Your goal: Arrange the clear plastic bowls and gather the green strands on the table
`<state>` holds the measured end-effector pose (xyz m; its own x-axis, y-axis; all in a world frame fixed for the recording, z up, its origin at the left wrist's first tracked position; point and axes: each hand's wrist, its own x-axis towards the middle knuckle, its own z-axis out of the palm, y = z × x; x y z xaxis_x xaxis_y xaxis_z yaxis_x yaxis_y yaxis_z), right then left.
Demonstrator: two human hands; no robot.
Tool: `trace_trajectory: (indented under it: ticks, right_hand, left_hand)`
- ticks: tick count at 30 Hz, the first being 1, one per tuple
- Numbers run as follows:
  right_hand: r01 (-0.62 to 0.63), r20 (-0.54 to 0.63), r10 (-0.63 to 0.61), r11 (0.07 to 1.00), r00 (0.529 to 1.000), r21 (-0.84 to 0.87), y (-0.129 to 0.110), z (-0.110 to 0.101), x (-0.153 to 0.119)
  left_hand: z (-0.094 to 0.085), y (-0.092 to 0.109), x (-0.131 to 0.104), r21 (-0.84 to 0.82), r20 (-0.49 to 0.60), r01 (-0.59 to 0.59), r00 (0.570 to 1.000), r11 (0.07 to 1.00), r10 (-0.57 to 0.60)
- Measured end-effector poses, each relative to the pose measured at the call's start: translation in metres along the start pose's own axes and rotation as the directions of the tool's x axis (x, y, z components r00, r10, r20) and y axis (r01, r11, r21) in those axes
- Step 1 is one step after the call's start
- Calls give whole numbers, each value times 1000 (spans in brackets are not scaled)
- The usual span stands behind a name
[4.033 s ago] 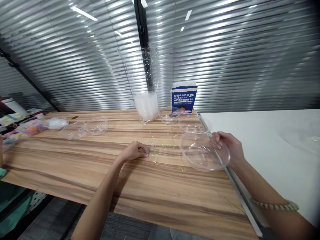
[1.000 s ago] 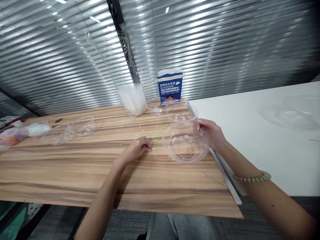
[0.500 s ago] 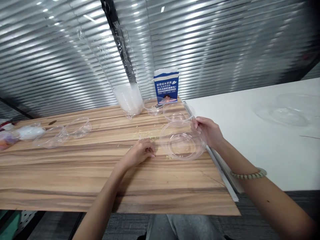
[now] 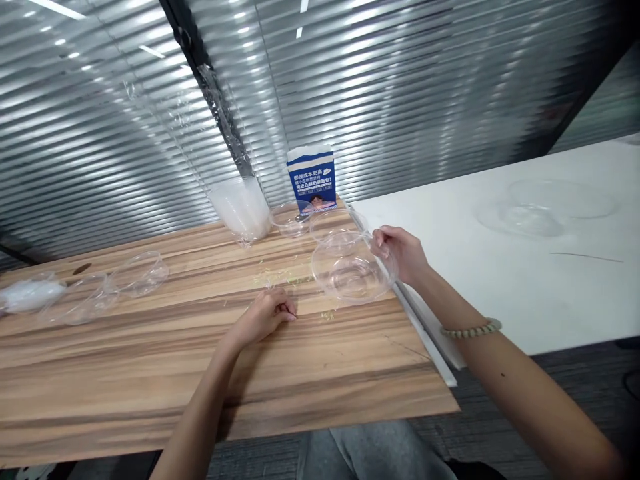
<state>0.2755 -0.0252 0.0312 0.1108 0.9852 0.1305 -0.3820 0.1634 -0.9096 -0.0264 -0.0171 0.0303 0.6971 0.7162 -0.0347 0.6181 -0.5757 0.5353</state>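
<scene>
My right hand grips the right rim of a clear plastic bowl that is tilted just above the wooden table. My left hand rests on the wood left of the bowl, fingers curled and pinched together over small pale-green shreds scattered there. Whether a shred is between the fingers is too small to tell. A bead bracelet circles my right wrist.
Behind the bowl stand two more clear bowls, a stack of cups in a plastic sleeve and a blue-and-white carton. More clear bowls lie far left. A white table adjoins on the right, with clear lids.
The view has swung right and tilted. My right hand keeps its hold on the bowl. My left hand has slid slightly toward me along the wood.
</scene>
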Motion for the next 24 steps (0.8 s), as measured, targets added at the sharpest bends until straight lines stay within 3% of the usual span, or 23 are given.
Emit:
trace_trajectory:
  ticks: [3, 6, 10, 13, 15, 17, 21, 24]
  right_hand:
    - [27, -14, -26, 1000, 1000, 17, 3, 0, 2]
    - [41, -14, -41, 999, 999, 34, 7, 1, 3]
    - [34, 23, -35, 999, 999, 27, 9, 3, 2]
    - [39, 30, -40, 998, 999, 40, 7, 2, 2]
    - [46, 18, -47, 997, 999, 68, 4, 0, 3]
    - [57, -4, -57, 992, 998, 111, 3, -4, 5]
    - [64, -27, -60, 980, 998, 190, 4, -11, 9]
    - [45, 0, -46, 975, 999, 217, 6, -12, 11]
  left_hand:
    - [-4, 5, 1, 1, -15, -19, 1000, 1000, 19]
    - [-13, 23, 5, -75, -165, -133, 979, 988, 119]
    - [-25, 64, 26, -94, -473, -296, 854, 951, 219]
    - [-20, 86, 47, 17, -464, -350, 827, 937, 317]
    - [-11, 89, 56, 34, -460, -367, 820, 929, 341]
    - [1, 84, 59, -33, -531, -326, 806, 945, 260]
    - [20, 68, 56, -250, -637, -196, 771, 948, -9]
    - [24, 63, 55, -329, -637, -189, 768, 925, -69]
